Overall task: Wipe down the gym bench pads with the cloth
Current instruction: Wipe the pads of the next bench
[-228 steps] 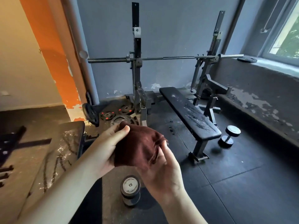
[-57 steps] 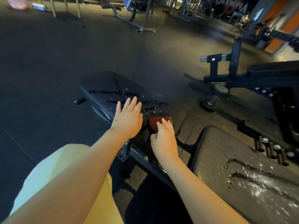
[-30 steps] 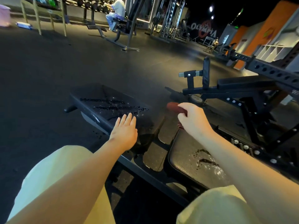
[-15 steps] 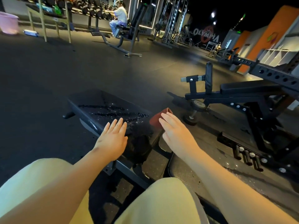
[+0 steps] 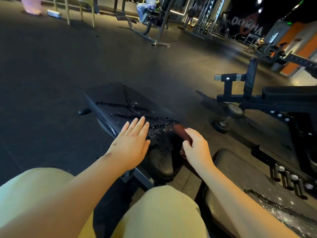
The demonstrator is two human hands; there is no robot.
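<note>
While the right hand's [image 5: 197, 149] fingers [image 5: 188, 131] curl over the dark red cloth [image 5: 180, 132] and the thumb closes in from below, pinching it, the cloth sits on the right edge of the black seat pad [image 5: 118, 98], bunched under and just ahead of the fingertips. Half a second ago those fingers lay straighter over it; a second ago the hand held it up over the gap to the right, and now it is back down at the pad. The cloth is blurred, but its long axis seems to run along the pad's right edge, away from the person, its far end pointing toward the wet streaks [image 5: 137, 114]. The left hand [image 5: 130, 143] lies flat on the pad's near left part with its fingers [image 5: 139, 123] straight and spread, gripping nothing; they now reach the beaded water, farther forward than before. A second pad [image 5: 240, 174], also wet, lies at lower right beyond the gap. Another bench [image 5: 284, 94] and a small dumbbell [image 5: 223, 124] stand on the floor to the right.
</note>
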